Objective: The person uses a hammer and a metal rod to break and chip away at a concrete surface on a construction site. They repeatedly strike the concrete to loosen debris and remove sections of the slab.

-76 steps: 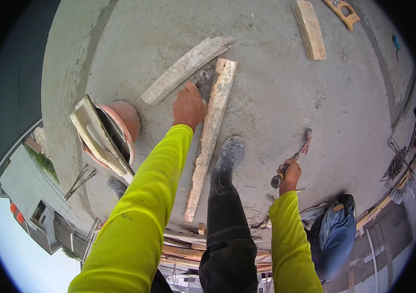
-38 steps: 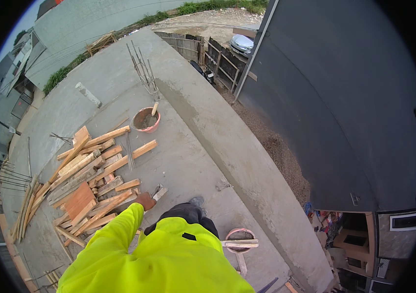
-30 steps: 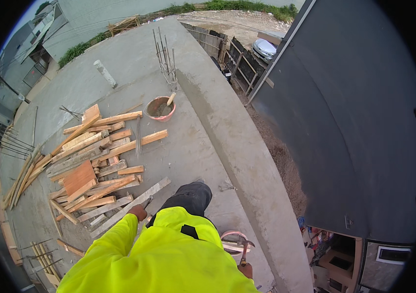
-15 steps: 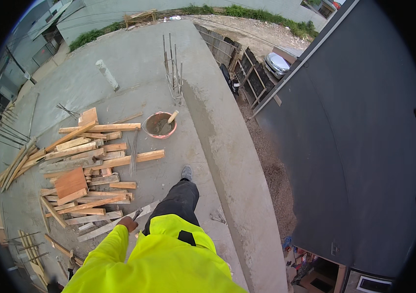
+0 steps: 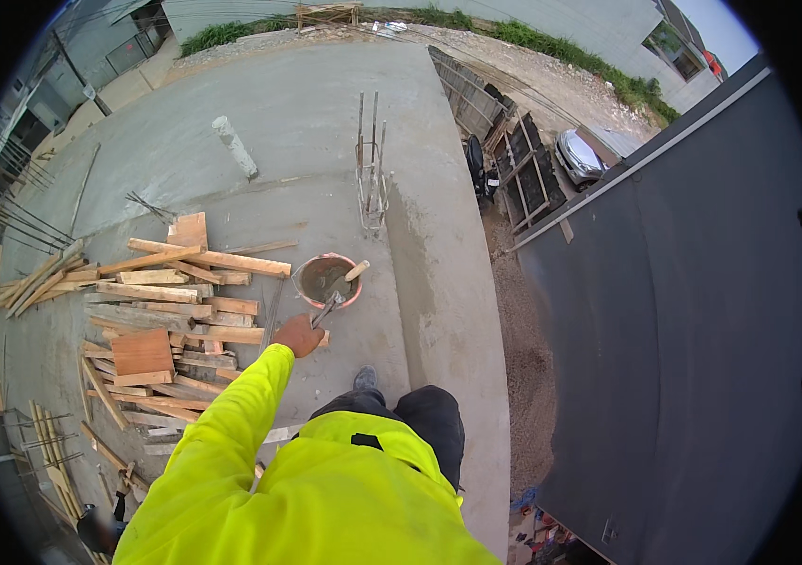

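Timber pile (image 5: 151, 317) at nine o'clock. In gripping left hand (image 5: 297, 336), metal tool (image 5: 327, 308), tip across six-o'clock rim of bucket (image 5: 328, 256). Open slab (image 5: 297, 113) toward twelve; slab edge (image 5: 486, 282) at three. Right hand out of view, state indeterminable. Earlier: tool well apart from bucket.

Steel rods (image 5: 372, 151) rise near this slab's (image 5: 467, 311) right edge, a pale pipe (image 5: 235, 148) to their left; beyond that edge, a fence (image 5: 533, 176), silver car (image 5: 578, 158) and dark wall (image 5: 664, 311).

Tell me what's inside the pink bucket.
Inside the bucket is grey mix; a wooden handle sticks out over its right side. The mix covers the bottom and anything sunk in it; the tool in the left grip hides part of the near side.
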`<state>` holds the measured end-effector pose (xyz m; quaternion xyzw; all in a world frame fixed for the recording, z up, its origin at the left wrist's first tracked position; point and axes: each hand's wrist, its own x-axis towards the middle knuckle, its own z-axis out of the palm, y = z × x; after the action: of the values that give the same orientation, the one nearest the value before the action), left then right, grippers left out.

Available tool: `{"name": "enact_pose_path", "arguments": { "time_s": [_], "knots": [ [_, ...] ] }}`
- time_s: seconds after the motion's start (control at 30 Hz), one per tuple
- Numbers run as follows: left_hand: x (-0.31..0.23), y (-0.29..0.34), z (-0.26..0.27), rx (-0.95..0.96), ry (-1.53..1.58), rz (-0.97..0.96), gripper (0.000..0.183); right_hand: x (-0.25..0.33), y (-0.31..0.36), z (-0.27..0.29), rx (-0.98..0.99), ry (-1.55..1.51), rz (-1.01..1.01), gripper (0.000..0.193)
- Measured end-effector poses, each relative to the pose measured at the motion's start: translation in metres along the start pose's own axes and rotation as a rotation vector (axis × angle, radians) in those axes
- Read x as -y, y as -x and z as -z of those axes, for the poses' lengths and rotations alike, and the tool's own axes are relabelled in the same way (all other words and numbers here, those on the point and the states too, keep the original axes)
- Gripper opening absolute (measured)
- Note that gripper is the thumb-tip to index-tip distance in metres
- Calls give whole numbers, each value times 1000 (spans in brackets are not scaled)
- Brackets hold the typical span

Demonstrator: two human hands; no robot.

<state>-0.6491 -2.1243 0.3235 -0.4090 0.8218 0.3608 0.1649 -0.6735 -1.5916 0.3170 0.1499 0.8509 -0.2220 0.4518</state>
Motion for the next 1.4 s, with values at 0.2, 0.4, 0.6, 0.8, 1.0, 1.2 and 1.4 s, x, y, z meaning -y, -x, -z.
{"name": "enact_pose_path", "arguments": {
  "time_s": [0.2, 0.4, 0.6, 0.8, 1.0, 1.2, 1.4],
  "knots": [
    [41, -10, -25, -57, 112, 263, 49, 61, -66, 65, 30, 155, 21, 31],
    [80, 0, -102, -123, 77, 710, 39, 121, -177, 149, 99, 337, 62, 33],
    [-35, -59, -126, -144, 614, 1062, 25, 212, -296, 286, 197, 574, 95, 35],
    [-178, -156, -124, -117, 802, 713, 19, 369, -415, 429, 184, 778, 9, 38],
    [-251, -237, -95, -37, 517, 560, 23, 546, -492, 481, -58, 601, 252, 42],
    [-275, -367, -51, 104, 443, 711, 32, 694, -538, 467, -55, 684, 376, 44],
    [-300, -489, 46, 120, 529, 722, 43, 842, -569, 456, 64, 1072, 556, 44]
  ]
}}
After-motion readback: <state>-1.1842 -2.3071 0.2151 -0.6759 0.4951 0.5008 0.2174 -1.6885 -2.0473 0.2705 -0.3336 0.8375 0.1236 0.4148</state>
